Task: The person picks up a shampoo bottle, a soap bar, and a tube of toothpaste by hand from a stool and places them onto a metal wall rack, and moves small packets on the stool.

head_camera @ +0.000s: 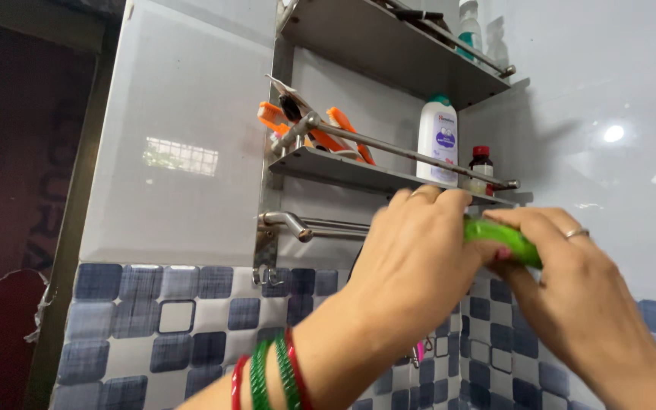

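Note:
Both my hands meet in front of a steel wall rack. My left hand, with red and green bangles on the wrist, closes its fingers over one end of a bright green object. My right hand, a ring on one finger, grips the other end. Most of the green object is hidden between the fingers, and its shape is blurred. It is held just below the rack's middle shelf.
The middle shelf carries a white bottle, a small dark bottle with a red cap and orange-handled items. A top shelf holds more bottles. A towel bar sits under the shelf. Blue checked tiles cover the lower wall.

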